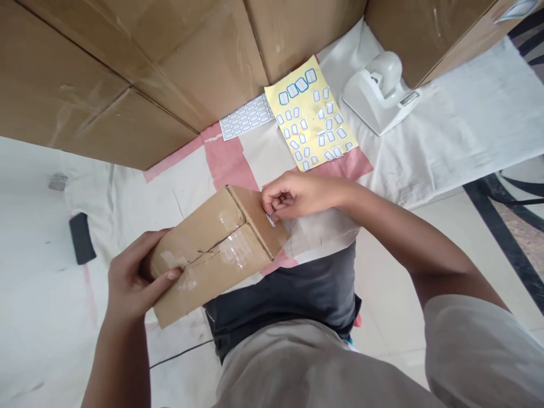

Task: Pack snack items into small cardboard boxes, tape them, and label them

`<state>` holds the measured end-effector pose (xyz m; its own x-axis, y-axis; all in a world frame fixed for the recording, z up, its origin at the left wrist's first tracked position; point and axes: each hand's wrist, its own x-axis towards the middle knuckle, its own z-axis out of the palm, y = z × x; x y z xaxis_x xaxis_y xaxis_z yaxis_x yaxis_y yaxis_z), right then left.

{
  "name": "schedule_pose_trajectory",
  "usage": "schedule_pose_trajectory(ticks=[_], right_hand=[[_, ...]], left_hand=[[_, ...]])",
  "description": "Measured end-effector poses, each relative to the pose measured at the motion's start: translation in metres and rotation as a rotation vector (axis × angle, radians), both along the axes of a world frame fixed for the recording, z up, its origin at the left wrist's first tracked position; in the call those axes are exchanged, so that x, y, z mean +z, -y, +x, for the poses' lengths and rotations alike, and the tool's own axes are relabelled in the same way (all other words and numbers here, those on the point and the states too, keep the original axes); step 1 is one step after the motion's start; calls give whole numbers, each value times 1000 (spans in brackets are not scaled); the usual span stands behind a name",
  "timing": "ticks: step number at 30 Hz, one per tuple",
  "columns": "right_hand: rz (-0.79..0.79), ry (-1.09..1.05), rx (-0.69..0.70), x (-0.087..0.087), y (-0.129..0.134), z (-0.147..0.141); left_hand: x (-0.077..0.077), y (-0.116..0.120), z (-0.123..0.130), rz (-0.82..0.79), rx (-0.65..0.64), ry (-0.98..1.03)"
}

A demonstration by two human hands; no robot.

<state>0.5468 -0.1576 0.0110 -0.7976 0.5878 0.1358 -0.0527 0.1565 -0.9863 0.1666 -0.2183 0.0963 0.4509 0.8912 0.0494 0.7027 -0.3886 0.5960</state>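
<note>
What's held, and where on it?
Left hand: cardboard box, gripped at its left end, thumb on the taped face. Right hand: small sticker, pinched by an edge at the box's other end.

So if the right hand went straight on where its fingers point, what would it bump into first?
Most likely the end of the cardboard box. The right hand pinches a small white sticker there; I can't tell if they already touch.

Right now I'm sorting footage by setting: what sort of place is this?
Probably a packing or labelling workspace: large cardboard boxes, a white tape dispenser and a yellow sheet of small label-like stickers.
</note>
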Motion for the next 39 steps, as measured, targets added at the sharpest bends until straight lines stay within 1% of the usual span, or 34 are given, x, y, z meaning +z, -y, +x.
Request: schedule_pose_trajectory(ticks=[6,13,17,22,26,29,34,37,39], right_hand=[[-35,21,-23,-4,2,-5],[15,-48,9,5,3,1],[34,-56,24,6,3,2],[51,-24,-2,4,3,1],[66,-15,-14,4,3,2],[76,-17,4,5,2,3],[78,30,20,6,2,5],[64,88,20,3,3,3],[71,150,-42,0,3,2]], left_hand=[[-2,0,-5,-1,13,-6],[2,-2,-8,-44,29,-47],[3,-4,-3,-32,6,-5],[3,-8,3,12,-50,28],[2,-11,4,19,-64,33],[2,-13,4,24,-74,36],[1,-15,5,34,-83,45],[0,-15,6,37,-86,46],[0,-16,7,33,-92,50]])
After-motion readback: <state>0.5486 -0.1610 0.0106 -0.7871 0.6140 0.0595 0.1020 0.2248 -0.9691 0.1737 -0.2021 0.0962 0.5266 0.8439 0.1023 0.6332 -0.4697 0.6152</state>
